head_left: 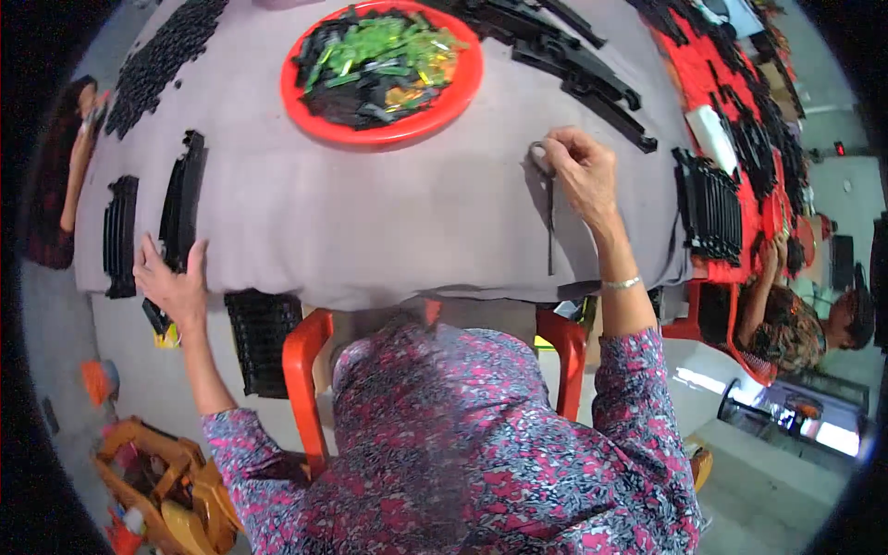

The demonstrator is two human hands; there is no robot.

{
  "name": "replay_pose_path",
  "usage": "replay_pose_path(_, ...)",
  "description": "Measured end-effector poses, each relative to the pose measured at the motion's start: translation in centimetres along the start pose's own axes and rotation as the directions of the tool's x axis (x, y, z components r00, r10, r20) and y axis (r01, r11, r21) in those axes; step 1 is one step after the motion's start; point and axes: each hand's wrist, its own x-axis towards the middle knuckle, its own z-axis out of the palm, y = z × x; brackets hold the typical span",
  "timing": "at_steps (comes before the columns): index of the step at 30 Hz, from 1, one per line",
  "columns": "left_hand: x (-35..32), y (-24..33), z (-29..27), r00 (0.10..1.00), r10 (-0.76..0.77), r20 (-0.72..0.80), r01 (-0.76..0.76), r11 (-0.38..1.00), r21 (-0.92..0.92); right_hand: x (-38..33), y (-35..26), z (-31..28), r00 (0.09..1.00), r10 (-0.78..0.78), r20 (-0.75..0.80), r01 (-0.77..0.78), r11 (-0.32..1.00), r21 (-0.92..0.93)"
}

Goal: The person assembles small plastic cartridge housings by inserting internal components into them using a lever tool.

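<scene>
- Pinching the top end of a slim dark strip [549, 217] between thumb and fingertips of the right hand [581, 171] — strip lying flat on the grey tablecloth [370, 222], running straight back toward the near table edge.
- Resting the left hand [174, 282] open, fingers spread, on the near-left edge of the table, touching the lower end of a long black curved rack [181, 203] — not gripping anything, as far as can be seen.
- Sitting already stacked, judging by the piles: black ribbed bundles [121, 236] at the far left, a ribbed black block [261, 338] hanging just below the table edge, more curved black pieces [583, 69] fanned along the upper right, and an upright row of black racks [710, 208] at the right edge.
- Waiting still unsorted, seemingly: a round red tray [381, 72] at the top centre, heaped with black and translucent green small parts; so a good share of the work looking left to do.
- Showing little in the way of packages or labels: a white oblong piece [710, 132] lying on the red surface at right, a small yellow packet [167, 335] beneath the left hand, orange plastic items [171, 486] on the floor at lower left; any print too small to tell.
- Working alongside at right: another person [795, 324] bending toward the red-covered table [731, 83].
</scene>
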Motion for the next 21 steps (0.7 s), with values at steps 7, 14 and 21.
replay_pose_path(7, 1.6, -0.9, 0.4, 0.988, 0.082, 0.131, -0.022, 0.914, -0.406, 4.3, 4.2, -2.9, 0.980, 0.003, -0.199, -0.002, 1.000, 0.002)
replay_pose_path(14, 1.3, -0.7, 1.0, 0.980, -0.122, 0.155, 0.157, 0.957, -0.243, 6.7, 7.1, -6.9, 0.963, -0.164, -0.212, -0.062, 0.634, -0.771)
replay_pose_path(21, 1.7, -0.4, 1.9, 0.995, -0.092, 0.036, 0.095, 0.990, -0.103, 5.7, 7.6, -8.1, 0.993, -0.113, -0.013, 0.053, 0.556, -0.829)
